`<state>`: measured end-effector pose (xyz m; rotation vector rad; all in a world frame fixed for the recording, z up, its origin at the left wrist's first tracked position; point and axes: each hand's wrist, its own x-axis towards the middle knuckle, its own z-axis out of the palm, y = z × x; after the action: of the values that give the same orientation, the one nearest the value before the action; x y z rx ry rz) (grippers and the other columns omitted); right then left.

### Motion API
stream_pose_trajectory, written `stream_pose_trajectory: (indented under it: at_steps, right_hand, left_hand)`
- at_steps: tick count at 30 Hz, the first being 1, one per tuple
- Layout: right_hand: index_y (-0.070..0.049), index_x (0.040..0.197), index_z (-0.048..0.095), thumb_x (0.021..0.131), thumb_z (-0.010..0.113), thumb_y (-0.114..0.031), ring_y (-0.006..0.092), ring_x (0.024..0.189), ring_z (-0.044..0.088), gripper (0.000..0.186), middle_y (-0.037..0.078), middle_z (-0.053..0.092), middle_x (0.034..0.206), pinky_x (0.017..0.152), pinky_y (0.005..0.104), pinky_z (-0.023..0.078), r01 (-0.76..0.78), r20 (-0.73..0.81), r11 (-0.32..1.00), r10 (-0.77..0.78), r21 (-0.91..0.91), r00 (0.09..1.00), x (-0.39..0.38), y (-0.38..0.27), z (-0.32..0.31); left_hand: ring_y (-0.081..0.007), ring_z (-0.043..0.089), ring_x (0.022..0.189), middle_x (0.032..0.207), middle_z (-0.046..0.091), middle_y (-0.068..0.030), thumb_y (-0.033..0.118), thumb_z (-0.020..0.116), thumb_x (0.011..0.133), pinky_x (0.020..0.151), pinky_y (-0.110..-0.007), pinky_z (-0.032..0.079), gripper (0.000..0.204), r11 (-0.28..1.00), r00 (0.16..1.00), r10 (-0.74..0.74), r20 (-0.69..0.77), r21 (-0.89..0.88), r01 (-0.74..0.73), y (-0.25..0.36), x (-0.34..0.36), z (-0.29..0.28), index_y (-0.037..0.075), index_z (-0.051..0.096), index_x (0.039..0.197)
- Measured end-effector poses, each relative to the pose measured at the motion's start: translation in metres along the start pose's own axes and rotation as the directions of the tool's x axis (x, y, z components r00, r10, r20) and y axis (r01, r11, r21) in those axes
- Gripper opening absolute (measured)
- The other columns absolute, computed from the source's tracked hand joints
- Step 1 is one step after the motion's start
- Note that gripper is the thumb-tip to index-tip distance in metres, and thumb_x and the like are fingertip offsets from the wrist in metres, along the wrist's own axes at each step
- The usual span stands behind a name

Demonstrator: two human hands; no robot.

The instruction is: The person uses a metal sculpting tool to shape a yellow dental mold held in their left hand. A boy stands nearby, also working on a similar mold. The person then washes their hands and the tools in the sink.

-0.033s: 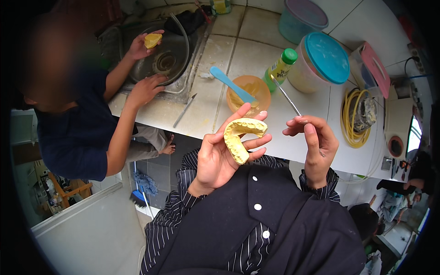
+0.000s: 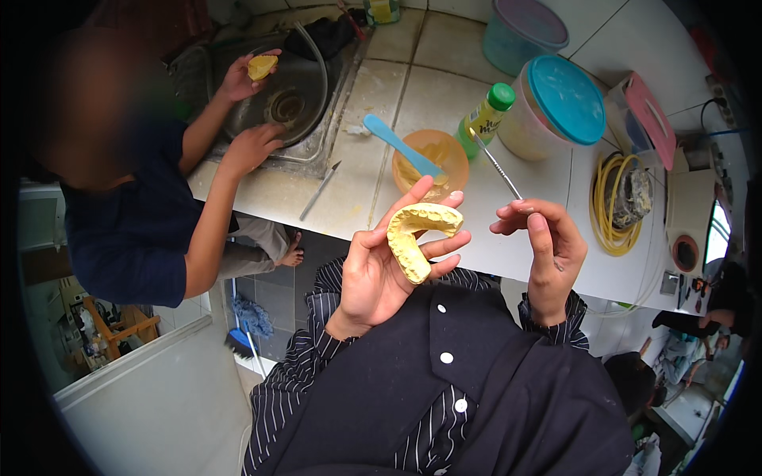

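My left hand [image 2: 367, 278] is palm up, with a yellow horseshoe-shaped dental cast [image 2: 406, 254] resting in it, held between thumb and fingers. Tooth shapes line the cast's curved edge. To the right, my right hand [image 2: 554, 258] pinches a thin metal carving instrument [image 2: 500, 169]. Its tip points up and left, apart from the cast, and shows a yellowish bit in front of the bottle. Just beyond my left hand stands an orange mixing bowl [image 2: 458, 164] with yellow residue. A blue spatula [image 2: 389, 140] leans in it.
At left, a co-worker's hand [image 2: 238, 78] holds another yellow cast [image 2: 262, 67] over the metal sink [image 2: 324, 131]. A slim knife [image 2: 320, 191] lies on the counter. Behind the bowl are a green-capped bottle [image 2: 482, 123] and a blue-lidded tub [image 2: 564, 99]. A coiled yellow hose [image 2: 603, 206] sits right.
The co-worker's hands and the cast they hold have shifted slightly left. My own hands, the dental cast and the carving instrument show almost no movement.
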<state>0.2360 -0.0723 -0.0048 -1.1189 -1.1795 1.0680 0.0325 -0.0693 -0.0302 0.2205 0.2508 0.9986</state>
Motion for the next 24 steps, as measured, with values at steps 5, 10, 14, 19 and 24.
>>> stream_pose_trajectory:
  at_steps: [5,10,14,19,24]
  right_hand:
    - [0.005,0.104,0.061,0.096,0.050,-0.011,0.0217,0.080,0.067,0.020,0.015,0.067,0.092,0.075,0.0313,0.051,0.007,-0.014,1.000,-0.007,0.014,1.000,-0.001,-0.001,-0.002]
    - [0.005,0.103,0.060,0.095,0.050,-0.010,0.0216,0.079,0.067,0.020,0.016,0.067,0.092,0.074,0.0316,0.052,0.014,-0.020,1.000,-0.014,0.013,1.000,-0.003,-0.002,-0.004]
    - [0.005,0.103,0.060,0.095,0.049,-0.009,0.0215,0.079,0.067,0.020,0.016,0.067,0.092,0.074,0.0320,0.053,0.033,-0.017,0.999,-0.033,0.008,0.999,-0.004,0.000,-0.008]
    - [0.005,0.103,0.060,0.095,0.050,-0.009,0.0215,0.078,0.067,0.019,0.015,0.067,0.091,0.073,0.0315,0.052,0.034,-0.015,0.999,-0.033,0.022,0.999,-0.008,0.002,-0.008]
    - [0.005,0.102,0.060,0.095,0.050,-0.009,0.0217,0.078,0.067,0.019,0.016,0.066,0.092,0.073,0.0315,0.053,0.029,-0.013,0.999,-0.029,0.013,1.000,-0.010,0.001,-0.011]
  left_hand:
    - [-0.0407,0.042,0.128,0.150,0.021,-0.0228,0.027,0.026,0.092,0.099,-0.042,0.047,0.062,0.990,0.998,-0.012,0.059,-0.137,0.021,-0.003,0.001,0.002,0.014,0.011,0.151]
    - [-0.0404,0.040,0.129,0.150,0.019,-0.0248,0.026,0.029,0.094,0.100,-0.037,0.048,0.061,0.964,0.998,-0.002,0.069,-0.263,0.020,-0.008,0.000,0.003,0.013,0.010,0.150]
    - [-0.0383,0.043,0.128,0.148,0.021,-0.0269,0.029,0.028,0.098,0.099,-0.034,0.049,0.057,0.946,0.998,-0.020,0.059,-0.322,0.038,-0.013,0.000,0.003,0.011,0.011,0.150]
    - [-0.0362,0.049,0.123,0.144,0.027,-0.0285,0.040,0.025,0.101,0.098,-0.035,0.050,0.058,0.936,0.998,-0.021,0.051,-0.351,0.038,-0.022,-0.003,-0.005,0.010,0.011,0.149]
    - [-0.0362,0.055,0.114,0.134,0.037,-0.0262,0.048,0.027,0.100,0.092,-0.039,0.054,0.063,0.933,0.998,-0.001,0.059,-0.359,0.023,-0.027,-0.007,-0.014,0.010,0.012,0.148]
